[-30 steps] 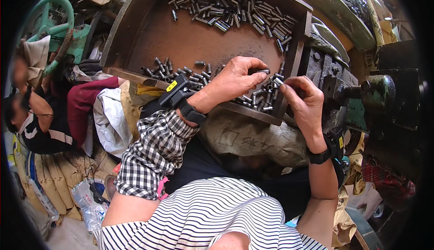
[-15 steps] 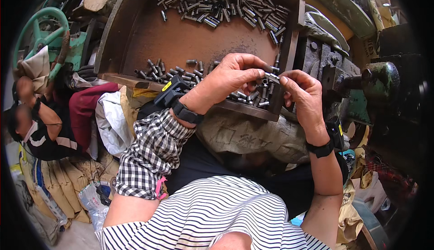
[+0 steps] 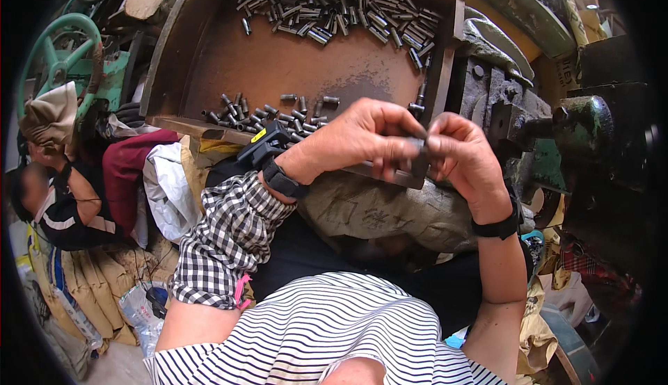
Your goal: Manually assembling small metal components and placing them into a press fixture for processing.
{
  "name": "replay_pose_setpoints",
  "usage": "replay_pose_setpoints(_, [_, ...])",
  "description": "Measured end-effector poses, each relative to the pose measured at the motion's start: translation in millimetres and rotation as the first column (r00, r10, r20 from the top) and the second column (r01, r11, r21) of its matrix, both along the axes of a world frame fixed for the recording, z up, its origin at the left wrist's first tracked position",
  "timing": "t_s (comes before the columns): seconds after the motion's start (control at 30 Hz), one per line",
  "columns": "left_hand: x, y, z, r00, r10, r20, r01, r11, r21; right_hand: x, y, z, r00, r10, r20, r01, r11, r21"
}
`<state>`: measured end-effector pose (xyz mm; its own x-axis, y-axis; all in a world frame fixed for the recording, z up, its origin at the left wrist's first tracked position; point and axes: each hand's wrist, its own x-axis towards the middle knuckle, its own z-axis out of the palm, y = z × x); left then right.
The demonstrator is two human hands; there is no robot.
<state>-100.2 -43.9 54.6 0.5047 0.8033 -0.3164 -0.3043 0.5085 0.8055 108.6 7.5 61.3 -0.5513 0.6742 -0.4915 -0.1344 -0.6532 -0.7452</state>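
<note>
My left hand (image 3: 376, 137) is over the near right corner of a wooden tray (image 3: 229, 58), its thumb and fingers pinched together. My right hand (image 3: 465, 150) meets it there, fingertips closed against the left's. Between them is a small metal tube, now mostly hidden by the fingers and blurred. Below and left of my left hand, short dark metal tubes (image 3: 278, 115) lie loose along the tray's near side. At the tray's far side is a heap of longer shiny metal tubes (image 3: 327, 9).
Right of the tray stands a dark, greasy machine (image 3: 584, 124). A grey sack (image 3: 383, 207) lies under the tray's near edge. At the left, another person (image 3: 69, 190) sits near a green handwheel (image 3: 62, 61). Paper sacks (image 3: 90, 274) lie at the lower left.
Both hands have drawn together and moved slightly down, covering the metal tube that showed between their fingertips. The tray has shifted slightly left in view.
</note>
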Motion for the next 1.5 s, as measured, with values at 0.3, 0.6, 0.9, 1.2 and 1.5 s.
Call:
replay_pose_setpoints(0.3, [-14.1,0.8,-0.5,0.987,-0.161,-0.002,0.159,0.974,0.160,-15.2,5.6,15.3,0.971,0.215,0.105,-0.223,0.973,0.064])
replay_pose_setpoints(0.6, [-15.6,7.6,-8.2,0.964,0.252,-0.079,-0.261,0.955,-0.143,-74.2,80.4,-30.3,0.513,-0.557,0.653,-0.818,-0.085,0.569])
replay_pose_setpoints(0.9, [-6.8,1.1,-30.8,0.618,0.382,-0.687,0.086,0.836,0.542,-87.5,72.5,-26.0,0.400,-0.522,0.753,-0.868,0.047,0.494])
replay_pose_setpoints(1.2, [6.1,-3.5,-36.3,0.357,0.423,-0.833,0.445,0.706,0.550,-26.4,0.3,9.9,0.801,-0.125,0.585,-0.349,0.696,0.628])
replay_pose_setpoints(1.5, [10.6,5.4,-22.9,0.473,0.380,-0.795,0.345,0.750,0.564,-23.2,-15.9,3.4,0.944,-0.106,0.314,-0.073,0.858,0.509])
